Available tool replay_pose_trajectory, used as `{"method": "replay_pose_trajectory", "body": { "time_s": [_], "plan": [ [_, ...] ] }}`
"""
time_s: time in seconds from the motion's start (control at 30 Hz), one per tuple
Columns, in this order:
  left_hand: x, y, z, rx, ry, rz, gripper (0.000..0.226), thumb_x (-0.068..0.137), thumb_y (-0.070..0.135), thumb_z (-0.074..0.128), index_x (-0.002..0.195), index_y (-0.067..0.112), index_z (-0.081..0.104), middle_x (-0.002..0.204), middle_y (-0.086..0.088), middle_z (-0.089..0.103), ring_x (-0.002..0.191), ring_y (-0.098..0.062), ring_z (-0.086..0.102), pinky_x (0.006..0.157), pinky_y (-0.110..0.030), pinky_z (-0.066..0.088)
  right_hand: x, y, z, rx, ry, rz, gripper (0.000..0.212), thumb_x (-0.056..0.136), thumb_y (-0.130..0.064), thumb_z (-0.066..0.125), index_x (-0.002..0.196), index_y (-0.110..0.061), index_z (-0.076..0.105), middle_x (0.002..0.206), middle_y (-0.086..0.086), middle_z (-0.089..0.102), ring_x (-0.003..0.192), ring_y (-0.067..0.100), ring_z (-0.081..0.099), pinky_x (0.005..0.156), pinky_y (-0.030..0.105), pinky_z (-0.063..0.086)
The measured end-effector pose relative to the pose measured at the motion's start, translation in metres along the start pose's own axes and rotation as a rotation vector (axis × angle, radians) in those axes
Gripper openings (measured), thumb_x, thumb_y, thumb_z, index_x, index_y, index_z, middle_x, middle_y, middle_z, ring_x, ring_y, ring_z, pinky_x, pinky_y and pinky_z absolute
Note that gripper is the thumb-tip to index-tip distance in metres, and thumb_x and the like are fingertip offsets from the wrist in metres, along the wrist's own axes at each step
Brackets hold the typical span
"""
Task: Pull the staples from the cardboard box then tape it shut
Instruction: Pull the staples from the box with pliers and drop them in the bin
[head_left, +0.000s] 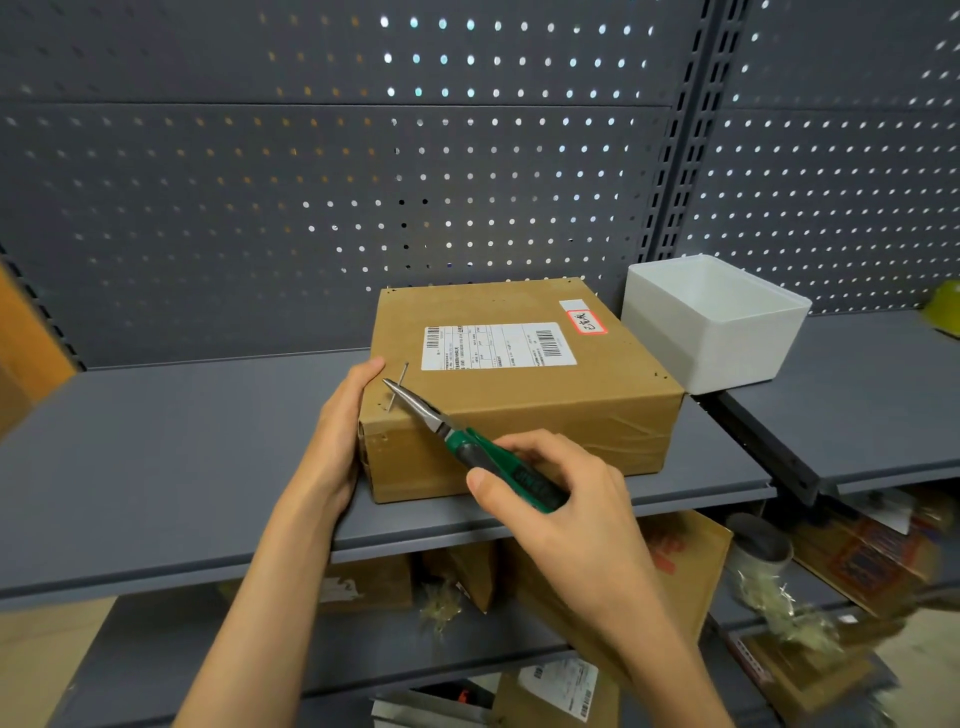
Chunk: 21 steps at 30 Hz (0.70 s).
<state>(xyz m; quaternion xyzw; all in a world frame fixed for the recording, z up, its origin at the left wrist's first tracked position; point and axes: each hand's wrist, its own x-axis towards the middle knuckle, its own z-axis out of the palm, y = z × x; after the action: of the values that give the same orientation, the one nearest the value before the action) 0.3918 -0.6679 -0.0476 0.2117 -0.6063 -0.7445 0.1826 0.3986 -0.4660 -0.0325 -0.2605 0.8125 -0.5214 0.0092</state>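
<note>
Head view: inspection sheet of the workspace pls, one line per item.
Surface: grey shelf, bare left of the box.
Job's things: box flat on the shelf, flaps down, label on top; a staple at its near left corner stands partly raised; pliers with green handles, tips at that staple. No tape roll seen.
Clutter: white bin right of the box, looks empty.
Grippers: left hand braces the box's left side; right hand grips the pliers.
Cables: nothing seen.
Surroundings: grey pegboard behind; lower shelves hold cardboard boxes and packing scraps, blurred.
</note>
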Motion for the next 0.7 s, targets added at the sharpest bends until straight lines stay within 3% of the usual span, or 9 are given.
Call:
{"method": "replay_pose_trajectory", "body": {
  "time_s": [0.2,0.4,0.53,0.7],
  "plan": [
    [0.000,0.001,0.001,0.001,-0.003,-0.001,0.035,0.091,0.048,0.045,0.108,0.025,0.066,0.096,0.002,0.074,0.080,-0.012,0.069,0.069,-0.029,0.049,-0.007,-0.002,0.010,0.079,0.042,0.064,0.040,0.067,-0.063,0.056,0.094,-0.035,0.065,0.089,-0.015,0.063,0.088,0.000,0.056,0.069,0.014,0.042],
    [0.001,0.002,0.000,0.016,-0.015,-0.011,0.040,0.091,0.049,0.045,0.113,0.023,0.065,0.103,-0.001,0.073,0.091,-0.018,0.068,0.074,-0.031,0.049,-0.009,-0.002,0.017,0.164,0.091,0.089,0.048,0.060,-0.070,0.053,0.090,-0.036,0.067,0.089,-0.016,0.065,0.090,-0.003,0.057,0.072,0.011,0.043],
    [0.000,0.002,0.000,0.003,-0.019,-0.026,0.041,0.091,0.049,0.045,0.113,0.022,0.064,0.102,-0.004,0.072,0.087,-0.017,0.067,0.073,-0.030,0.049,-0.005,-0.008,0.016,0.364,0.131,0.117,0.030,0.067,-0.056,0.063,0.086,-0.033,0.068,0.082,-0.016,0.066,0.079,0.000,0.058,0.064,0.010,0.042],
    [0.000,0.002,0.001,-0.008,0.001,-0.029,0.038,0.090,0.050,0.045,0.112,0.024,0.063,0.100,-0.003,0.070,0.084,-0.015,0.065,0.070,-0.028,0.047,0.004,-0.018,-0.001,0.303,0.212,0.048,0.027,0.070,-0.054,0.061,0.089,-0.035,0.068,0.088,-0.023,0.063,0.091,-0.006,0.055,0.069,0.003,0.038]
  ]
}}
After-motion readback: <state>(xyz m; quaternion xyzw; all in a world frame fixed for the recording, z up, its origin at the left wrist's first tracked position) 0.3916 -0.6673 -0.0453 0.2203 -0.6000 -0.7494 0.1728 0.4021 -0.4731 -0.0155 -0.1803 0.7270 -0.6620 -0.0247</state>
